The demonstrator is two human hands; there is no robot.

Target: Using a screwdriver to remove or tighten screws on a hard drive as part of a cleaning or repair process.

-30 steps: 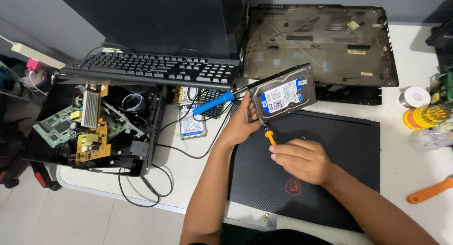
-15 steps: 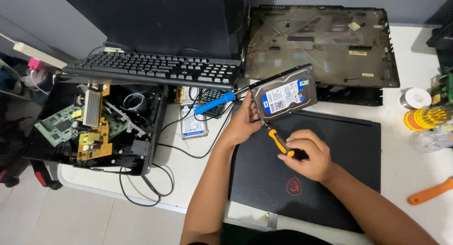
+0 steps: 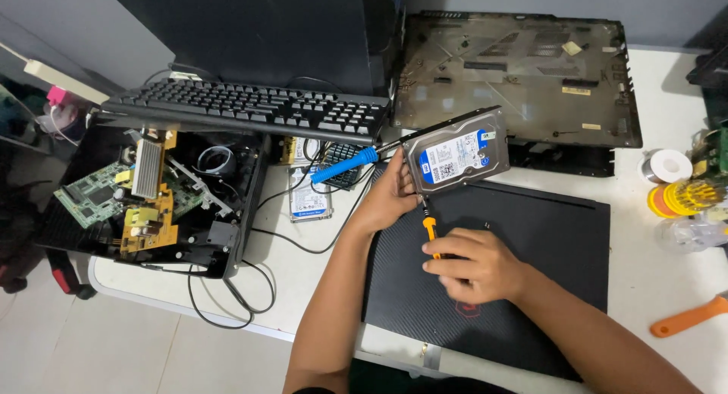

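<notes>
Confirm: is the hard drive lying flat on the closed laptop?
No, the left hand holds the hard drive tilted up above the closed laptop, while the right hand works a screwdriver at its lower edge.

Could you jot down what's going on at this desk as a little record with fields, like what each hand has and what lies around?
Left hand: left hand holds up a grey metal hard drive with a blue-and-white label, tilted.
Right hand: right hand grips a small orange-handled screwdriver, tip at the drive's lower edge.
Beneath the hands: closed black laptop on the white table.
Behind: removed dark laptop bottom cover, black keyboard.
Left side: opened black case with green and yellow circuit boards.
Near the drive: blue-handled soldering iron.
</notes>
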